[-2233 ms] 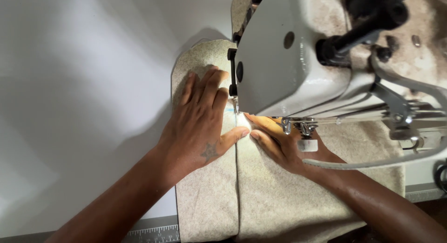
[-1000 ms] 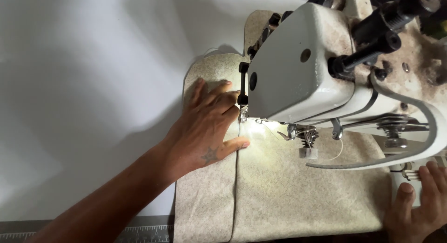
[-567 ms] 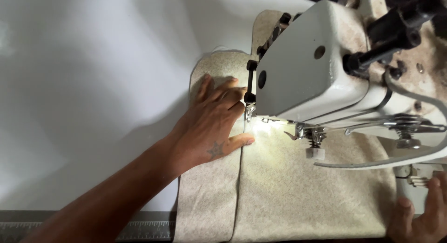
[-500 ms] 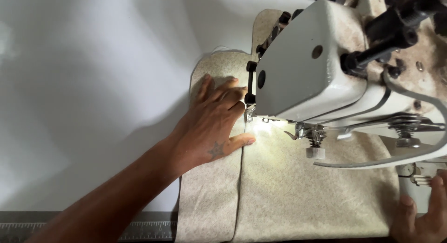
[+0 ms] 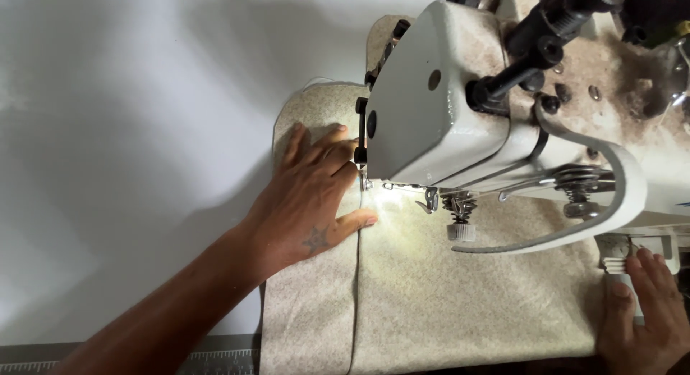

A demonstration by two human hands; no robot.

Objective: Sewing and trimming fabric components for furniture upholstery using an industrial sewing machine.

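My left hand (image 5: 309, 199) lies flat, fingers spread, on a beige speckled fabric (image 5: 445, 296), pressing it down just left of the needle area (image 5: 366, 182) of a white sewing machine (image 5: 460, 109). A seam line runs down the fabric from the needle toward me. My right hand (image 5: 647, 314) rests at the lower right edge, fingertips on a small white ribbed part (image 5: 617, 263) at the machine's base. The machine head hides the fabric behind the needle. A small lamp lights the cloth beside my left thumb.
The white table top (image 5: 129, 130) spreads to the left and back. A grey ruler strip (image 5: 215, 360) runs along the table's front edge. The machine's arm, thread guides and a curved belt guard (image 5: 618, 195) fill the upper right.
My right hand left the fabric near the needle and moved to the machine's lower right side. My left hand stayed flat on the fabric. The view shifted slightly.
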